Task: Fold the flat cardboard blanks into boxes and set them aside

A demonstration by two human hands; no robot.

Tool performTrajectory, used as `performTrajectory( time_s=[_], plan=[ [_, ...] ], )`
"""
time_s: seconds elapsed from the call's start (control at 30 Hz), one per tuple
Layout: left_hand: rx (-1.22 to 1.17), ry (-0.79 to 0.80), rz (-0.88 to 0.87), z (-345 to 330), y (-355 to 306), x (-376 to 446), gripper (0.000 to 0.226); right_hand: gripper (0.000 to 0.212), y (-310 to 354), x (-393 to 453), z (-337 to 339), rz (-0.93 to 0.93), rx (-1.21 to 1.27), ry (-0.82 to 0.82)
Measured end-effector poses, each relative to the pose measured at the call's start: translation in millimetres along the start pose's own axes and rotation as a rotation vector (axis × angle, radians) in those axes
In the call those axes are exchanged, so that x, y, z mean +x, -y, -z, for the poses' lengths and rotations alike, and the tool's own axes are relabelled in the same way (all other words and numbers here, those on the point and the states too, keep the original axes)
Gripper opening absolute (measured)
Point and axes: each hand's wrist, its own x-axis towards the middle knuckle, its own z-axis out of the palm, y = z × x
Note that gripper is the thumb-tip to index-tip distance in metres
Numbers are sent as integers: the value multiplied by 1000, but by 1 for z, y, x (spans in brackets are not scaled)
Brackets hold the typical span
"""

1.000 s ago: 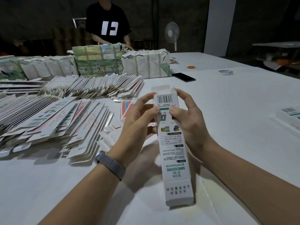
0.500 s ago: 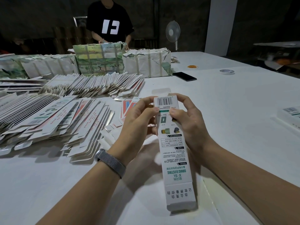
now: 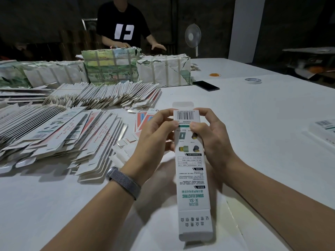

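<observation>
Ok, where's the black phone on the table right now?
In the head view the black phone lies flat on the white table, far centre-right, just right of the strapped white bundle.

Left of the hands: fanned flat blanks cover the table out to the frame edge, no bare surface there. Behind them wrapped bundles form a wall along the far side. Right side mostly bare white top; only a phone, tape roll and rubber bands (all far back), plus a finished box at the right edge. Bare strip near the body, under the forearms
</observation>
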Motion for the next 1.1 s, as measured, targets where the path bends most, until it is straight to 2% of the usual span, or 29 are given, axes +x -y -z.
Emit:
performTrajectory(
  time_s=[0.33, 0.57, 0.83, 0.97, 1.1],
  plan=[
    [-5, 33, 40, -1, -1, -1, 34, 12, -7, 6, 3, 48, -26, -65],
    [-23, 42, 72, 0, 1, 1, 26, 11, -8, 7, 3, 74, -56, -98],
    [-37, 40, 95, -1, 0, 0, 27, 14, -6, 6, 3, 92, -17, -97],
    [-39, 30, 80, -2, 1, -1, 18, 21, -6, 6, 2, 126, -17, -126],
    [-62, -10, 46, -2, 0, -2, 32, 28, -6, 7, 3, 121, -10, -121]
  ],
)
